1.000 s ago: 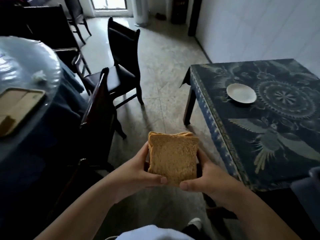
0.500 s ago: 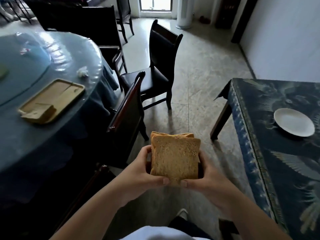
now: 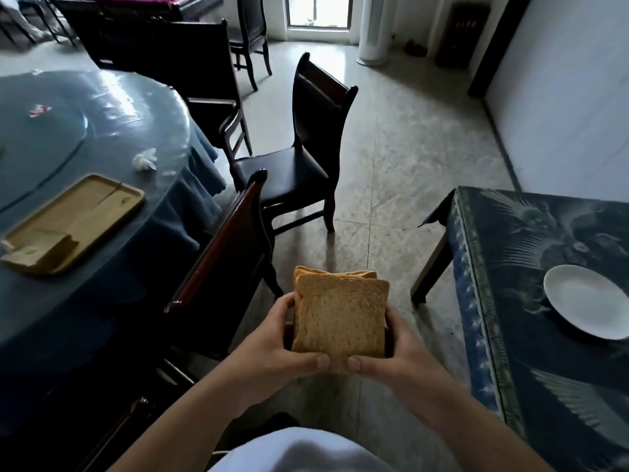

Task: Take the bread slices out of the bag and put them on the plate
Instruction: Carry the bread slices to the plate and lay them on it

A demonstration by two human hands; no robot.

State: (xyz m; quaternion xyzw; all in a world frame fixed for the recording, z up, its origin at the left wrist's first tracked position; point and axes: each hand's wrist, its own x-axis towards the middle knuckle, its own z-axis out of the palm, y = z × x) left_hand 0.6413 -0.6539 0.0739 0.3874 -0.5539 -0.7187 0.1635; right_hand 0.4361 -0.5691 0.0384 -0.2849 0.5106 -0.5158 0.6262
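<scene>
Writing could not be read anywhere; a small red-and-white wrapper (image 3: 39, 110) on the round table (image 3: 102, 137) was too blurred to make out. That table stood to the left under a shiny blue cloth, bearing a wooden tray (image 3: 73, 221) near its edge and a crumpled white tissue (image 3: 145, 159) just beyond the tray. Dark wooden chairs (image 3: 299, 158) stood around it on a pale, speckled tile floor (image 3: 391, 172), with a bright doorway at the far end and a white wall to the right. On the right, a second table (image 3: 531, 335) wore a dark cloth patterned with birds, and a white plate (image 3: 583, 301) sat bare on it.

Between the two tables, over the floor, the bread slices (image 3: 340, 321) were held upright as a stack, well apart from the plate. The left hand (image 3: 272, 345) was closed around the stack's left side, thumb pressed across the lower front of the nearest slice. The right hand (image 3: 398, 352) clasped the right side likewise, its thumb almost touching the other thumb.
</scene>
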